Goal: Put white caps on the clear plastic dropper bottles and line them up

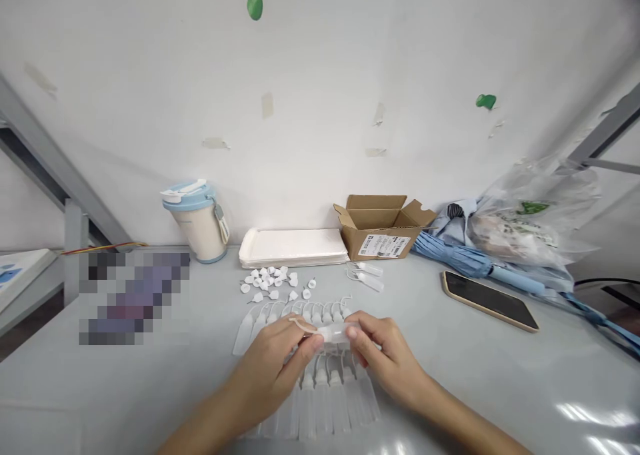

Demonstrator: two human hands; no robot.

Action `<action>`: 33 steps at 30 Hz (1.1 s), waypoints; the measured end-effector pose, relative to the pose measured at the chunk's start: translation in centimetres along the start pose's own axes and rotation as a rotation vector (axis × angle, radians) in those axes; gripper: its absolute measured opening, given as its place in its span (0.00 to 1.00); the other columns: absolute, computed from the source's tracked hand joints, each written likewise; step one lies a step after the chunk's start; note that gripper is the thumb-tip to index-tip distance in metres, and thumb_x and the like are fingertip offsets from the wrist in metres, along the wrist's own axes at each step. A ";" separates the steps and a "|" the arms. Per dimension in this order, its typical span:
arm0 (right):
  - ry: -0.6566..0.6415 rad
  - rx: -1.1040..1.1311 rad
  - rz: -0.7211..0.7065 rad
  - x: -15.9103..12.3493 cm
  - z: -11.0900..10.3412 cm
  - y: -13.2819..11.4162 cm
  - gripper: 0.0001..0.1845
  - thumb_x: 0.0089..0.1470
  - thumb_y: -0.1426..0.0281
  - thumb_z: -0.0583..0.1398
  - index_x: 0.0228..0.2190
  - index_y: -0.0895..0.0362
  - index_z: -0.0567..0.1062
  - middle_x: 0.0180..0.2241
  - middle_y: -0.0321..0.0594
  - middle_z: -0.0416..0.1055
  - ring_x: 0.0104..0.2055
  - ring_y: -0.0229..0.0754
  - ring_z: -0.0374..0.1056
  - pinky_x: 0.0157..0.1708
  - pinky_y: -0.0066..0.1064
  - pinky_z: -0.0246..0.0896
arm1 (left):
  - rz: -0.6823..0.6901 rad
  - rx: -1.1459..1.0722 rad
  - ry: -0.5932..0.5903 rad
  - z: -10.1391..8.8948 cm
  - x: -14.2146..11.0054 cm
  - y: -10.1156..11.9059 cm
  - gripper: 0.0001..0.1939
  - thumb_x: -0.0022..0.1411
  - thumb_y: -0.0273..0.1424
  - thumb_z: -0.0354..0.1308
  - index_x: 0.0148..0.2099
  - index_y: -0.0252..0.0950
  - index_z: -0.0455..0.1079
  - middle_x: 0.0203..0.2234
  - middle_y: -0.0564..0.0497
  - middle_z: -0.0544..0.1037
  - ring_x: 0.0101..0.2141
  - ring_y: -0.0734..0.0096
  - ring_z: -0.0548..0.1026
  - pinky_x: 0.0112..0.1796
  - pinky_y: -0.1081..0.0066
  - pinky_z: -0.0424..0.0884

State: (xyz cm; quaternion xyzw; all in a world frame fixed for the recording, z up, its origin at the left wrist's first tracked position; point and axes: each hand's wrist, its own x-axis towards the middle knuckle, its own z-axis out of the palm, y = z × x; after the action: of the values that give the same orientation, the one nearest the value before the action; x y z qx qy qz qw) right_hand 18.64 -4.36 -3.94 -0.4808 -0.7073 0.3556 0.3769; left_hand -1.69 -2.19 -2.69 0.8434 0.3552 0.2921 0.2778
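Behind grey table (540, 375), white wall (320, 48) (taped); left hand (275, 362), right hand (387, 350) pinch a bottle (334, 333)

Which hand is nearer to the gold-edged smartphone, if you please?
Right. The right hand is left of the gold-edged smartphone, apart from it; the left hand is farther left, beyond the right one.

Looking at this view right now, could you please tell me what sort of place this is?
Probably a workbench, perhaps in a small workshop: rows of translucent bottles, loose white caps and an open cardboard box share its surface.
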 end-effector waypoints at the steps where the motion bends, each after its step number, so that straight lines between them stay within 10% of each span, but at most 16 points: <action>1: 0.037 -0.033 -0.018 0.2 -0.4 0.2 0.20 0.61 0.59 0.48 0.26 0.59 0.68 0.15 0.30 0.58 0.18 0.32 0.56 0.20 0.23 0.49 | -0.004 0.028 0.015 -0.3 0.1 -0.3 0.16 0.67 0.33 0.42 0.31 0.37 0.66 0.25 0.52 0.71 0.28 0.72 0.69 0.31 0.73 0.64; 9: 0.411 -0.378 -0.070 2.5 -4.8 3.4 0.18 0.59 0.59 0.50 0.37 0.60 0.71 0.19 0.33 0.62 0.20 0.36 0.58 0.23 0.26 0.54 | -0.153 0.498 0.143 -4.4 0.7 -6.8 0.15 0.62 0.28 0.41 0.38 0.36 0.70 0.34 0.46 0.74 0.39 0.59 0.71 0.38 0.63 0.67; 33: 0.267 -0.645 0.058 3.8 -6.4 6.9 0.15 0.54 0.64 0.52 0.38 0.59 0.71 0.31 0.42 0.70 0.26 0.39 0.64 0.28 0.31 0.58 | -0.198 0.480 0.066 -4.9 0.8 -9.4 0.15 0.62 0.31 0.45 0.39 0.38 0.74 0.38 0.48 0.78 0.42 0.61 0.73 0.44 0.62 0.68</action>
State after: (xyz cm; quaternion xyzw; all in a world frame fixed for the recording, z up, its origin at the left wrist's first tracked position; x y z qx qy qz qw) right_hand 26.16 2.12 -6.24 -0.6371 -0.7139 0.0583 0.2846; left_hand -8.67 5.30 -5.48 0.8364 0.5040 0.1981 0.0851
